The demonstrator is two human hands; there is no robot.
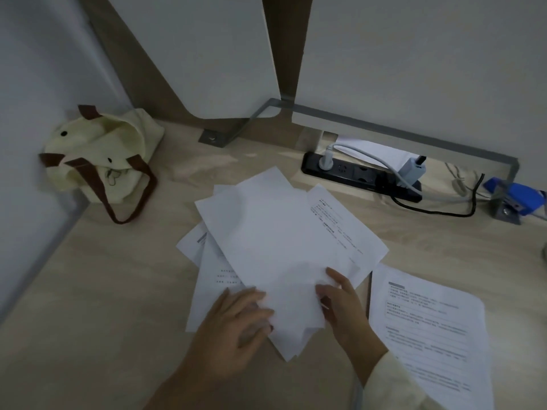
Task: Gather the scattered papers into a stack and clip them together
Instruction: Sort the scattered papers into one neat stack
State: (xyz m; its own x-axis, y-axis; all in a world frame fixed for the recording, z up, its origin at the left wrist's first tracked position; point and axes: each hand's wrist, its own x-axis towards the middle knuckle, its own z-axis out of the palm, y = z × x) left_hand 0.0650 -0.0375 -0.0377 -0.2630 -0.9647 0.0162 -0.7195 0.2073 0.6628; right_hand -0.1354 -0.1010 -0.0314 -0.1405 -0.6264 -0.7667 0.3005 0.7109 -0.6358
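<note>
A loose, fanned pile of white papers (275,247) lies in the middle of the light wooden desk (103,291), sheets askew and overlapping. My left hand (236,324) rests on the pile's near left corner, fingers curled on the top sheets. My right hand (343,303) grips the pile's near right edge, thumb on top. One printed sheet (429,329) lies apart on the right, flat on the desk. I see no clip for certain.
A cream tote bag (100,155) with brown straps slumps in the far left corner. A black power strip (361,176) with plugs and cables runs along the back. A blue object (515,199) sits at the far right by a metal bracket.
</note>
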